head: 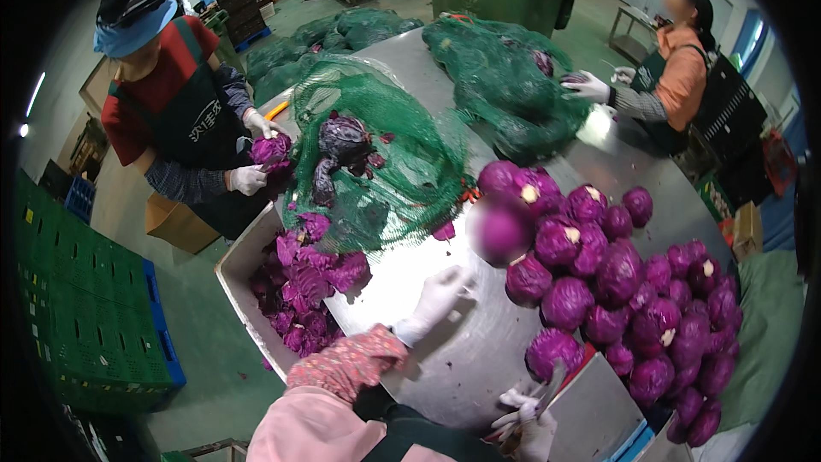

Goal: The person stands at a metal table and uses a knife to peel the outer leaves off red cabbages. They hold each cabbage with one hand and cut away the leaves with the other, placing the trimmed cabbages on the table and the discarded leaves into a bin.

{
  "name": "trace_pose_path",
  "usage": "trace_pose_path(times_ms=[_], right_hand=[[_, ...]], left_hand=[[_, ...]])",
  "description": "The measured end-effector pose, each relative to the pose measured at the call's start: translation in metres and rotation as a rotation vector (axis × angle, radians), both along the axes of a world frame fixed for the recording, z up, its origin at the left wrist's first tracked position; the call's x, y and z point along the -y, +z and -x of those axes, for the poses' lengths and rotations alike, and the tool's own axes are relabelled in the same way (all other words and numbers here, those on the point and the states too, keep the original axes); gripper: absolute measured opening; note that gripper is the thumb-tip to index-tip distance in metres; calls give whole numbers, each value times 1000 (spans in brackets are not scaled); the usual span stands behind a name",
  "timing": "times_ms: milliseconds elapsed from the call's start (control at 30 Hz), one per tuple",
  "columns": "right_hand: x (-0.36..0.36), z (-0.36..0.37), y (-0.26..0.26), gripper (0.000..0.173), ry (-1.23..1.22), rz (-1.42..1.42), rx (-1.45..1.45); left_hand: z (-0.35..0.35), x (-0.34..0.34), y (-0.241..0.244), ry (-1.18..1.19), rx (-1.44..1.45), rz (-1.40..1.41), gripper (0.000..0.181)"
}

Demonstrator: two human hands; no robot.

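Note:
My left hand (pixel 442 298), in a white glove, is over the bright metal table (pixel 449 366), its fingers loosely bent and nothing seen in them. At the table's near edge my right hand (pixel 529 427), also gloved, grips a knife (pixel 553 388) with its blade pointing away from me. Just past the blade lies a trimmed red cabbage (pixel 553 353). A large heap of red cabbages (pixel 619 269) spreads to the right, some with pale cut stems. Left of my left arm, loose cabbage leaves (pixel 308 282) fill a white-walled bin (pixel 240 269).
A green mesh sack (pixel 397 186) lies partly open, a dark cabbage (pixel 345 138) inside; a fuller sack (pixel 507 90) sits beyond. One co-worker (pixel 186 109) cuts a cabbage at left; another (pixel 680 77) handles one at right. A metal box (pixel 593 407) stands beside my right hand.

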State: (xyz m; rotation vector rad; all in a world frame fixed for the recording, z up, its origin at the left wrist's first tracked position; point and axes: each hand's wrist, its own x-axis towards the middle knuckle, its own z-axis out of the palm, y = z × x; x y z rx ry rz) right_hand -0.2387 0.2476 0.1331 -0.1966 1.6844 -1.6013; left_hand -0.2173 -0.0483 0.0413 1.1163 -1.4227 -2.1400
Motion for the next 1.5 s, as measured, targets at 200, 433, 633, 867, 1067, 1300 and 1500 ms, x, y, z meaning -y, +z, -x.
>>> trace_pose_path(times_ms=[200, 433, 633, 867, 1067, 1300, 1500], right_hand=[[77, -2, -9, 39, 355, -384, 94], [149, -17, -10, 39, 211, -442, 235], [187, -12, -7, 34, 253, -377, 335], [140, -24, -60, 39, 284, -129, 565], [119, -47, -55, 27, 424, -85, 367], [127, -65, -96, 36, 451, 33, -837], [105, -41, -123, 43, 567, -177, -907]], left_hand=[[-34, 265, -11, 562, 45, 1126, 14], [-36, 439, 4, -183, 971, 1249, 98], [-68, 458, -15, 69, 736, 1243, 95], [-118, 324, 51, 130, -158, 652, 80], [-197, 113, 81, -50, 24, 90, 76], [-194, -34, 16, -166, 655, 659, 107], [-171, -63, 12, -265, 584, 829, 113]])
